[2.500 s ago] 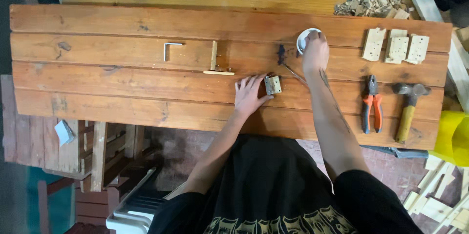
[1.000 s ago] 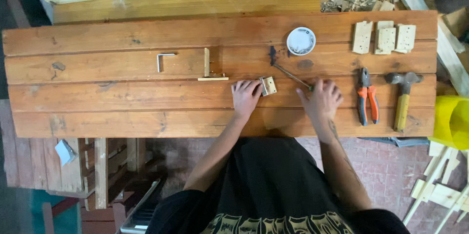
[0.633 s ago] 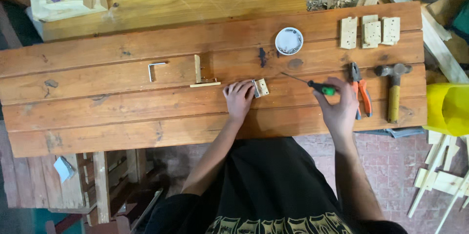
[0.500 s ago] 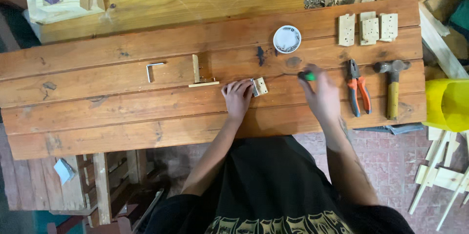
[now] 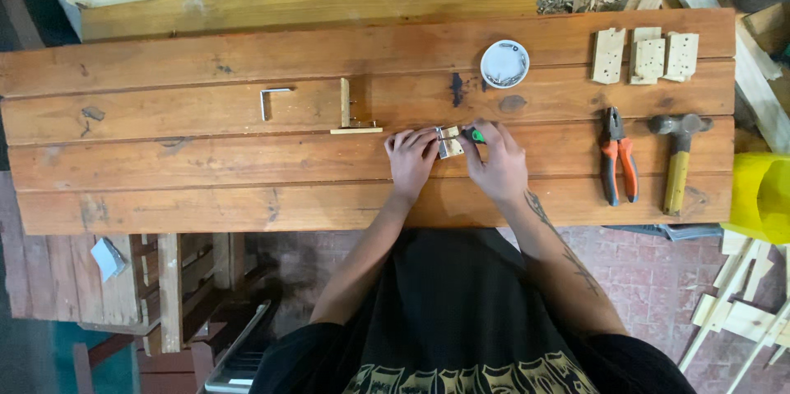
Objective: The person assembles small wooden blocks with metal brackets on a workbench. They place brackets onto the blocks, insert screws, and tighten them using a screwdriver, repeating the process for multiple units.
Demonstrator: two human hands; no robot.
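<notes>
On the wooden plank table (image 5: 206, 172) my left hand (image 5: 410, 160) pinches a small pale wooden block (image 5: 449, 141) with metal on it. My right hand (image 5: 496, 162) grips a green-handled screwdriver (image 5: 476, 135), its tip at the block. Both hands sit close together at the table's middle. A small wooden L-shaped assembly (image 5: 352, 111) stands just left of my left hand.
A white round dish (image 5: 504, 63) with small parts lies beyond the hands. Orange-handled pliers (image 5: 619, 165) and a hammer (image 5: 678, 160) lie to the right. Three pale perforated wooden pieces (image 5: 646, 55) rest at far right. A metal hex key (image 5: 270, 100) lies left. A yellow bin (image 5: 761, 196) stands beside the table.
My right hand left the white dish, picked up the green-handled screwdriver on the right, and brought it to the block. My left hand stayed on the block.
</notes>
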